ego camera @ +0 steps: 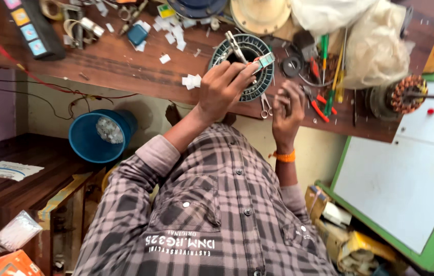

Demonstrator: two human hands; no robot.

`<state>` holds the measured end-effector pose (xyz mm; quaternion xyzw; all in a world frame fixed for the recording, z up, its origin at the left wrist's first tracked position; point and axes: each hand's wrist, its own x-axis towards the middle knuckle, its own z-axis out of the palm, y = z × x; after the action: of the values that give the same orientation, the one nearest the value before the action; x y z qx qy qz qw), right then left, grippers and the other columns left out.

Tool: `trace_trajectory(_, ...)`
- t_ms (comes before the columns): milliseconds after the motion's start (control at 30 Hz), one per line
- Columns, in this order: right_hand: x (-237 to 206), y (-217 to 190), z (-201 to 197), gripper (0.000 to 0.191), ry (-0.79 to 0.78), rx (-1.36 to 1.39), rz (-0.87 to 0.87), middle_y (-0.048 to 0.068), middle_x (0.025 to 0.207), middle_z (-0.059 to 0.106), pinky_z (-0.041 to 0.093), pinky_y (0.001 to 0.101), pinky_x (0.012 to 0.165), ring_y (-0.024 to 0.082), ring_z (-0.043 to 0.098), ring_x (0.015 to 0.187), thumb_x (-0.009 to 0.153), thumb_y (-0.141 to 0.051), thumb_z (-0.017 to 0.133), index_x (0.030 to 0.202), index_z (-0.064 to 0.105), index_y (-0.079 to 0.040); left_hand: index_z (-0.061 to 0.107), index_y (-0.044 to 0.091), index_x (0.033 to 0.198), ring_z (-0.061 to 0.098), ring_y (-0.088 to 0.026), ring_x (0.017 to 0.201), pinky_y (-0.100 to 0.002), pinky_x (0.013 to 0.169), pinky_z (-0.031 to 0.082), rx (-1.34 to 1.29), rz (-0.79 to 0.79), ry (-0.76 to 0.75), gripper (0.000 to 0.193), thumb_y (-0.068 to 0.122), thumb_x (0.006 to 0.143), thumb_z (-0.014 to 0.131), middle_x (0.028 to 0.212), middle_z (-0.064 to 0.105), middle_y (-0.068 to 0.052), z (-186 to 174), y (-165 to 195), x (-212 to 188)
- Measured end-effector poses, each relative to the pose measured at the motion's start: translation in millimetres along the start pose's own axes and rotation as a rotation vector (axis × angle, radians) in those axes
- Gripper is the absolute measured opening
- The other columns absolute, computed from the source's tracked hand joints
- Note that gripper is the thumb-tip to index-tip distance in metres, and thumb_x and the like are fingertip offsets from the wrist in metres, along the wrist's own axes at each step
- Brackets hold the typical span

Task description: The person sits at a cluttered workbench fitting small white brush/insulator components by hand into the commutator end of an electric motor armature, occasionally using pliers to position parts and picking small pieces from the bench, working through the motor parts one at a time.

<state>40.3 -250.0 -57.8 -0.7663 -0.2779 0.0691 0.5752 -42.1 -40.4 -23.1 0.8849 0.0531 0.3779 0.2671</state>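
Note:
My left hand reaches over a round dark stator ring lying on the wooden bench. Its fingertips pinch a small teal and white paper slip at the ring's upper rim. My right hand, with an orange band at the wrist, is curled at the bench edge just right of the ring. A pair of small scissors lies between the two hands. Whether the right hand holds anything is hidden by its bent fingers.
Red-handled pliers and green screwdrivers lie right of my right hand. A copper-wound stator sits further right, by a green-framed white board. White paper bits dot the bench. A blue bucket stands below.

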Motion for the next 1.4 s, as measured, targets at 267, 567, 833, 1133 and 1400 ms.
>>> trace_trajectory(267,56.2,7.1,-12.2,0.055,-0.203,-0.180,-0.256,0.016,0.147,0.060,0.052,0.0417,0.116,0.032,0.062,0.136,0.083,0.010,0.076,0.136,0.061,-0.001,0.067,0.015,0.125,0.065,-0.018,0.091,-0.033,0.076,0.054,-0.073,0.208,0.001,0.042,0.011,0.085,0.079,0.119,0.069,0.001,15.3,7.4,-25.8)
trace_trajectory(567,62.7,9.5,-8.4,0.039,-0.265,-0.098,-0.295,0.016,0.130,0.070,0.056,0.0422,0.113,0.032,0.068,0.128,0.084,0.012,0.079,0.120,0.068,0.001,0.064,0.009,0.113,0.062,-0.020,0.088,-0.034,0.073,0.053,-0.043,0.071,0.027,0.035,0.022,0.091,0.088,0.107,0.064,-0.001,16.5,14.4,-39.1)
trace_trajectory(833,67.2,-9.2,12.5,0.046,-0.256,-0.118,-0.320,0.015,0.127,0.071,0.054,0.0426,0.111,0.033,0.068,0.124,0.078,0.014,0.075,0.122,0.068,0.002,0.062,0.009,0.108,0.062,-0.022,0.088,-0.036,0.073,0.053,-0.024,-0.096,0.044,0.033,0.022,0.090,0.087,0.100,0.062,-0.003,-10.6,18.7,-30.5)
trace_trajectory(1133,90.2,-25.1,48.5,0.045,-0.319,0.200,-0.113,0.015,0.135,0.067,0.057,0.0342,0.110,0.022,0.066,0.126,0.091,0.019,0.061,0.133,0.064,0.003,0.066,0.017,0.118,0.067,-0.023,0.098,-0.036,0.083,0.058,-0.111,-0.385,0.141,0.035,0.037,0.093,0.081,0.104,0.062,-0.003,-28.1,-4.4,-15.3)
trace_trajectory(1400,73.6,-10.1,46.8,0.017,0.036,0.070,-0.214,0.013,0.116,0.069,0.057,0.0285,0.087,0.017,0.066,0.099,0.112,0.007,0.056,0.123,0.068,0.005,0.072,0.022,0.114,0.064,-0.019,0.113,-0.035,0.097,0.058,-0.642,-0.388,0.272,0.018,0.028,0.098,0.074,0.123,0.060,-0.002,-41.2,-31.9,-27.4)
